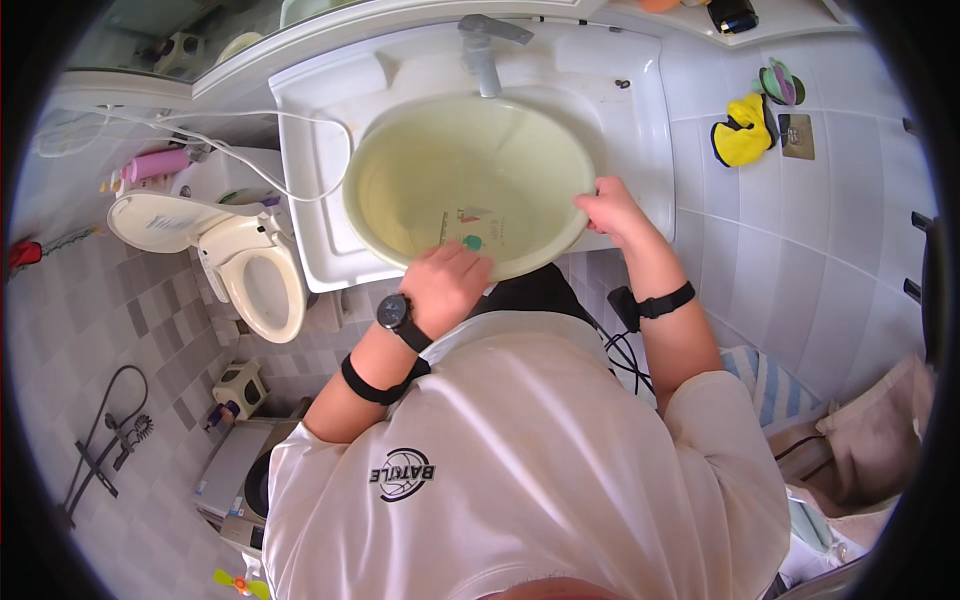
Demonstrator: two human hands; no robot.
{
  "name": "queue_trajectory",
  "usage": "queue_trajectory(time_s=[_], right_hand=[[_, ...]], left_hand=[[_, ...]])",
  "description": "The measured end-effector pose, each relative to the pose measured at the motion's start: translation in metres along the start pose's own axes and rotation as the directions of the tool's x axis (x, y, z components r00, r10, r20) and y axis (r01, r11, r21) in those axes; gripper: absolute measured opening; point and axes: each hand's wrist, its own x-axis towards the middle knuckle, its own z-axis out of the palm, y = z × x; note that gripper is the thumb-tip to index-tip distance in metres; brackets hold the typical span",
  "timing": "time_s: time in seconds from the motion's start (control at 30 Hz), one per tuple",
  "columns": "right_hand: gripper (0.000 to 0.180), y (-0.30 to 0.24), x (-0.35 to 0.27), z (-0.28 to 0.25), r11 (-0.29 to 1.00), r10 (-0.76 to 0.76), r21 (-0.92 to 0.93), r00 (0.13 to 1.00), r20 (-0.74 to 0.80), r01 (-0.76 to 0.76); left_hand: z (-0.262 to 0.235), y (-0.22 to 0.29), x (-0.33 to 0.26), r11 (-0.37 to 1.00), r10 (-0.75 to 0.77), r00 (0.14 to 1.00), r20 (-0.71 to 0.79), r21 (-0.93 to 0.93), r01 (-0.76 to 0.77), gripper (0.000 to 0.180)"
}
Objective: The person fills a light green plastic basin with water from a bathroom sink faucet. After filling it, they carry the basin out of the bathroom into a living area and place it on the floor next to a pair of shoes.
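A pale yellow plastic basin [400, 170] sits in the white sink [640, 120] under the grey tap [485, 55]. My right hand [612, 210] grips the basin's right rim. My left hand [447, 285] holds the near rim, its fingers reaching into the basin by a small printed label on the inner wall. A dark watch and a black band are on my left forearm, and another black band is on my right wrist. The basin looks wet inside.
A white toilet [250, 270] with raised lid stands left of the sink, a pink bottle [155, 163] on its tank. A yellow glove [742, 135] hangs on the tiled wall at right. A white cable [250, 165] crosses the sink's left edge. A small stool [240, 385] stands below.
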Motion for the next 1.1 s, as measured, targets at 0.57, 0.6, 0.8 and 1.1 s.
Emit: queue_trajectory(time_s=[0.57, 0.6, 0.8, 1.1], right_hand=[[0.039, 0.048, 0.085, -0.054, 0.902, -0.289, 0.298, 0.949, -0.125, 0.314], [0.042, 0.048, 0.084, -0.054, 0.911, -0.262, 0.281, 0.949, -0.173, 0.302], [0.065, 0.026, 0.023, -0.01, 0.96, -0.159, -0.265, 0.956, -0.247, 0.091], [0.071, 0.047, 0.104, -0.041, 0.939, -0.341, -0.073, 0.938, -0.058, 0.337]], left_hand=[[0.016, -0.037, -0.039, 0.984, -0.054, 0.994, 0.098, 0.172, 0.036, 0.027], [0.019, -0.038, -0.038, 0.982, -0.05, 0.996, 0.078, 0.186, 0.035, 0.025], [0.041, -0.019, -0.023, 0.956, -0.085, 0.992, 0.093, 0.287, 0.055, 0.007], [-0.012, -0.051, -0.008, 0.974, -0.085, 0.996, 0.029, 0.215, 0.077, 0.04]])
